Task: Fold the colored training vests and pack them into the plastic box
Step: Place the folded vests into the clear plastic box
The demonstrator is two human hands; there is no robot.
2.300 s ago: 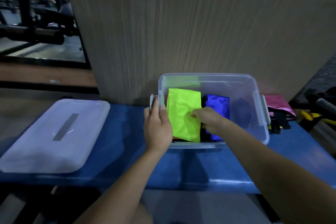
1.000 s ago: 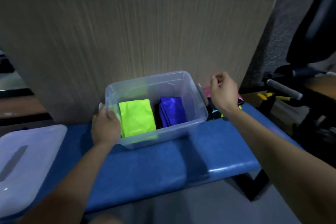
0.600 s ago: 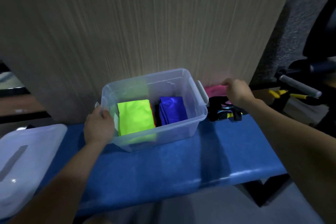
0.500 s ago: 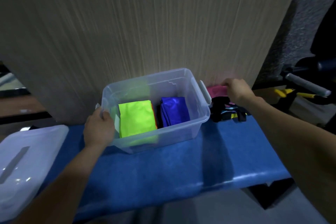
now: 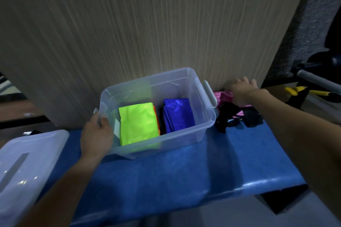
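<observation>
A person's left hand (image 5: pixel 96 134) grips the plastic box (image 5: pixel 200 135) on the blue desk (image 5: pixel 184 175), lime vest (image 5: pixel 138 123) and blue vest (image 5: pixel 178 112) folded inside, while the right hand (image 5: pixel 241 91), fingers spread, reaches the pink vest (image 5: pixel 222 96) just beside it, likely next to be lifted and folded.

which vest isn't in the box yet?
The pink vest: it lies on the blue bench outside the box's right wall, under the right hand. The green and blue vests sit folded inside.
</observation>
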